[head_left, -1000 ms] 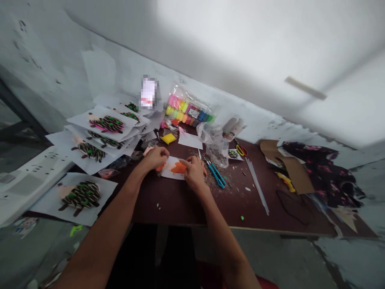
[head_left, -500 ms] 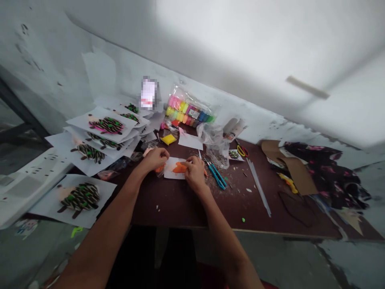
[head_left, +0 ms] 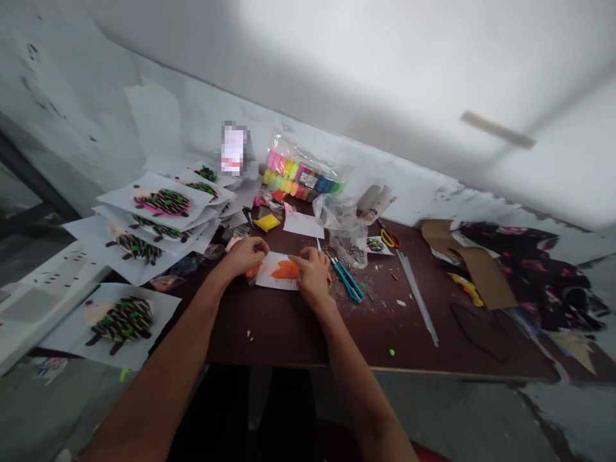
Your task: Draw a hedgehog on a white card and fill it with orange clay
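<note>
A small white card (head_left: 265,277) lies on the dark table, bearing a flat patch of orange clay (head_left: 285,270) and a paler area to its left. Over the card's right side, my right hand (head_left: 312,274) presses the clay with a finger stretched out to the left; its other fingers are bent. My left hand (head_left: 246,254) is at the card's upper left, its fingertips drawn together. What they pinch, if anything, is too small to make out. Beneath that hand a bag of orange clay (head_left: 251,272) partly shows.
Sheets with clay hedgehogs (head_left: 166,202) pile up at left. Behind the card are a yellow clay packet (head_left: 267,222) and a bag of coloured clays (head_left: 303,181). Teal-handled tweezers (head_left: 347,281), red-yellow scissors (head_left: 391,237), glue sticks (head_left: 418,301) and a yellow glue gun (head_left: 466,290) lie to the right.
My right finger has drawn back slightly to the right, so more of the orange clay shows. The card appears slightly further left in view. My left hand stays almost in place.
</note>
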Available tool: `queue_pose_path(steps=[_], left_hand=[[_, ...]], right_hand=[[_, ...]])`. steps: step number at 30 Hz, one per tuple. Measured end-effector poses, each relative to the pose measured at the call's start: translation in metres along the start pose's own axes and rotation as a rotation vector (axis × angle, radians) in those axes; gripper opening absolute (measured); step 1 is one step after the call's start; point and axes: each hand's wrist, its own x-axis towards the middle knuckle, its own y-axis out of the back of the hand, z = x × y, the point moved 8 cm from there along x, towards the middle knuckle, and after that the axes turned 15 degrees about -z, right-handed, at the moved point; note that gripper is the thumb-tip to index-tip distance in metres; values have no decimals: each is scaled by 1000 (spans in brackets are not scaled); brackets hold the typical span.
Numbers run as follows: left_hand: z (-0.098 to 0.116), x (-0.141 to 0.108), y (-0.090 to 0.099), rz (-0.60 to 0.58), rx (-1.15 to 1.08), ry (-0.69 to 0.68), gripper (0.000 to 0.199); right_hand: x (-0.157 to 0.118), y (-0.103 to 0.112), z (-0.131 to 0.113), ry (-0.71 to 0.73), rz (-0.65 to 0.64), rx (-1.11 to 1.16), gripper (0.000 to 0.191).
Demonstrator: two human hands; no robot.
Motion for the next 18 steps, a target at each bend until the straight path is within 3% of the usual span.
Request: queue_pose_path(steps=[5,11,18], left_hand=[[4,-3,2,-33,76,67,23],[6,-4,0,-68,108,106,26],[2,-3,1,-45,75,74,24]], right_hand=[[0,-7,-2,38,-82,-49,45],[-7,-3,19,-81,14,19,47],[-12,-6,15,5,-8,-25,48]])
